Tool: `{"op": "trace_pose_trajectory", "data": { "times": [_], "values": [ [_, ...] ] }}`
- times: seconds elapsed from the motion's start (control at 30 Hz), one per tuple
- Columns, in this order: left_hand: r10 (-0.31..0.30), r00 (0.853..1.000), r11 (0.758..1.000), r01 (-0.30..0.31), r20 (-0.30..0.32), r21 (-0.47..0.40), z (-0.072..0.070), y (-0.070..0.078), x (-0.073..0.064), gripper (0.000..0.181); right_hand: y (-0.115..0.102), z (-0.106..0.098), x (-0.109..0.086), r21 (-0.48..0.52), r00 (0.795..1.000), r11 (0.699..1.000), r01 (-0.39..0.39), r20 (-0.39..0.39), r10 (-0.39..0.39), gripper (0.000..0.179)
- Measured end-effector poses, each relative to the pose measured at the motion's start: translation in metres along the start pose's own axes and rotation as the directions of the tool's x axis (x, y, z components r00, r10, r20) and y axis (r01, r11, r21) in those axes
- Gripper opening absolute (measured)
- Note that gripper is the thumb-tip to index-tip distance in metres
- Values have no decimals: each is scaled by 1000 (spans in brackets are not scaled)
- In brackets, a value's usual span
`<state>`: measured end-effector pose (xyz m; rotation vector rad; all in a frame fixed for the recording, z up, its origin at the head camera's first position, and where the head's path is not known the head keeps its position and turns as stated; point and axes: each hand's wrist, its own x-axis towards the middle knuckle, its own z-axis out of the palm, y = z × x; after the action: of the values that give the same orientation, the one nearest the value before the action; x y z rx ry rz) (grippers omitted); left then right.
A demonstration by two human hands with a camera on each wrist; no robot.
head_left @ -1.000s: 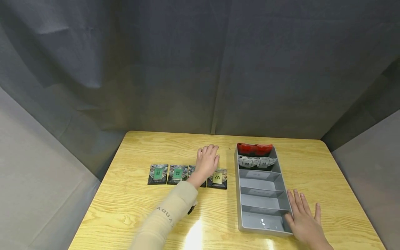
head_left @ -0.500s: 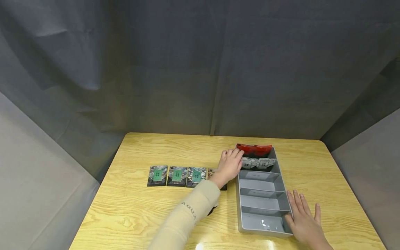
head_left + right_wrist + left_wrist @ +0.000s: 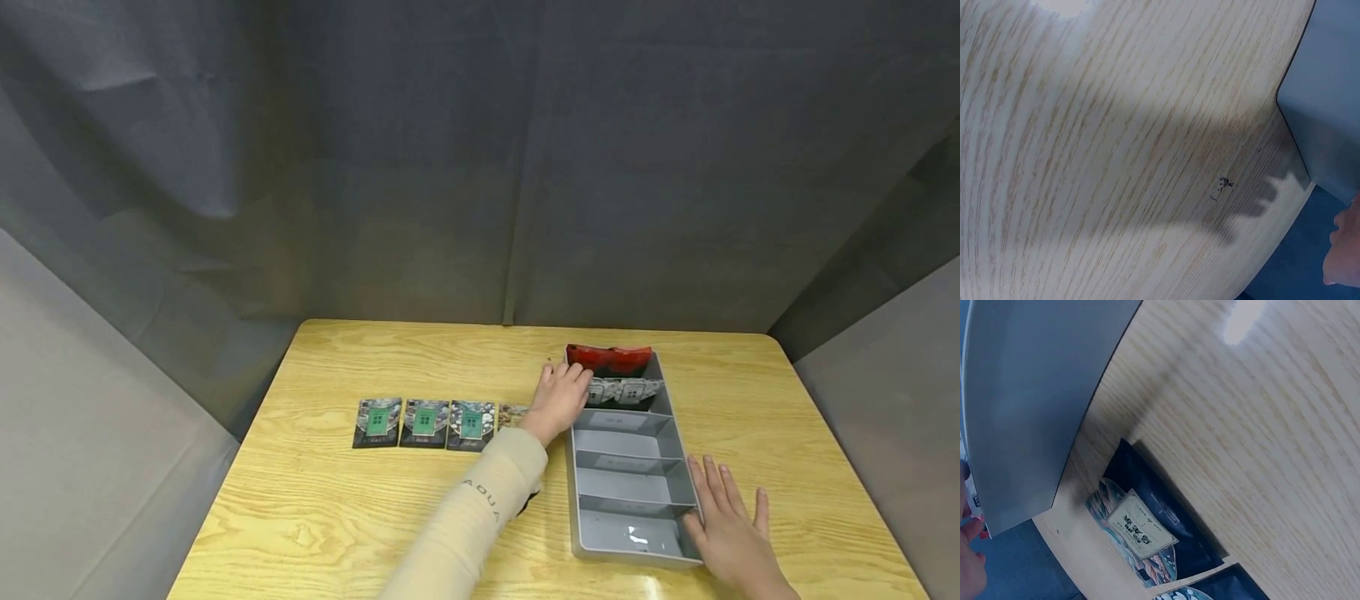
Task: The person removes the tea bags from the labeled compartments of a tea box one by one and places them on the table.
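My left hand (image 3: 561, 403) is at the back left rim of a grey divided box (image 3: 573, 517), fingers bent beside the grey-and-white sachets (image 3: 630, 392). Its fingertips are hidden, so whether they pinch a sachet or only touch the rim is unclear. In the left wrist view, part of the hand (image 3: 969, 565) shows by the box wall (image 3: 1029, 412). My right hand (image 3: 731, 533) rests against the box's front right side, fingers extended and thumb at the rim. Red sachets (image 3: 609, 360) stand in the rearmost compartment.
Left of the box lies a row of flat sachets: two green-labelled ones (image 3: 377, 422) (image 3: 424, 422), another with a pebble pattern (image 3: 471, 425), and a yellow-labelled one (image 3: 1141, 525) partly behind my left hand. A dark curtain (image 3: 412, 208) hangs behind the wooden table (image 3: 300, 517).
My left hand has moved right from above the sachet row to the box's left rim, then shifted slightly further right. The right hand and the box stay where they were.
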<state>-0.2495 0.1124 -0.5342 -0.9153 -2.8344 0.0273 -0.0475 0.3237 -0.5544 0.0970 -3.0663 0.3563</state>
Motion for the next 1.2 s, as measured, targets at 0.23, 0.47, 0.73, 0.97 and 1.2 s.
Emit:
{"op": "trace_pose_trajectory", "data": {
  "times": [0.23,0.47,0.73,0.97,1.2],
  "values": [
    [23,999,999,-24,24,44,1,6,0,27,0,-2,0,6,999,1000,-13,31,13,71],
    [22,998,994,-29,66,104,2,10,-2,31,0,-1,0,8,999,1000,-16,34,16,70],
    [38,999,996,-39,17,86,5,10,-4,32,1,0,1,7,999,1000,-16,34,16,69],
    [28,997,999,-25,-73,34,1,7,-5,25,1,0,0,7,999,1000,-18,42,18,68],
    [-9,962,1000,4,-274,-18,-5,-1,-7,17,1,-1,0,5,999,1000,-21,48,21,68]
  ]
}}
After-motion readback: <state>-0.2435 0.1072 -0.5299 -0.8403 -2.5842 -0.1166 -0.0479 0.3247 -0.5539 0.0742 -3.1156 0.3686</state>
